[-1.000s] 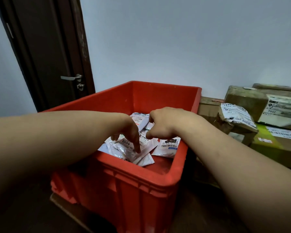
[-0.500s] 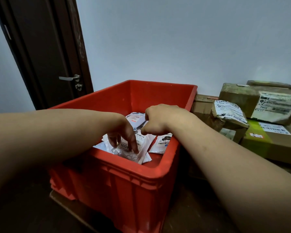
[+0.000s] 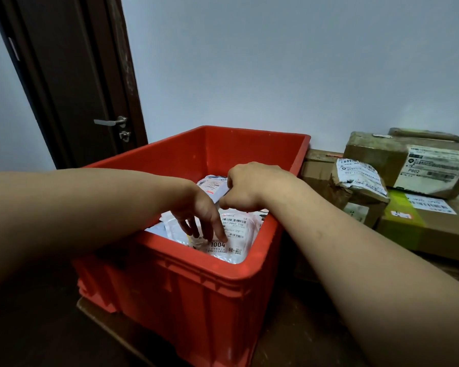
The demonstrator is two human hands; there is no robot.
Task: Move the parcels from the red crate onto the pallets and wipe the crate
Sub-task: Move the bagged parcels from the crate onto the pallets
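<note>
The red crate [image 3: 223,268] stands in the middle, and several white labelled parcel pouches lie inside it. My left hand [image 3: 200,215] reaches over the near rim, its fingers pointing down and touching the top pouch marked 1004 [image 3: 229,246]. Just behind it, my right hand [image 3: 251,188] is curled and pinches the edge of a white-grey pouch [image 3: 212,186] further back in the crate. The crate floor is hidden under the pouches and my arms.
Taped cardboard boxes [image 3: 408,165] with shipping labels are stacked to the right of the crate, one with a green side [image 3: 400,229]. A dark door [image 3: 72,83] with a metal handle stands at the left. A flat cardboard sheet [image 3: 112,324] lies under the crate.
My left hand's fingers have straightened and spread down over the 1004 pouch. My right hand stays curled above the rear pouch. The pouches have shifted toward the near wall.
</note>
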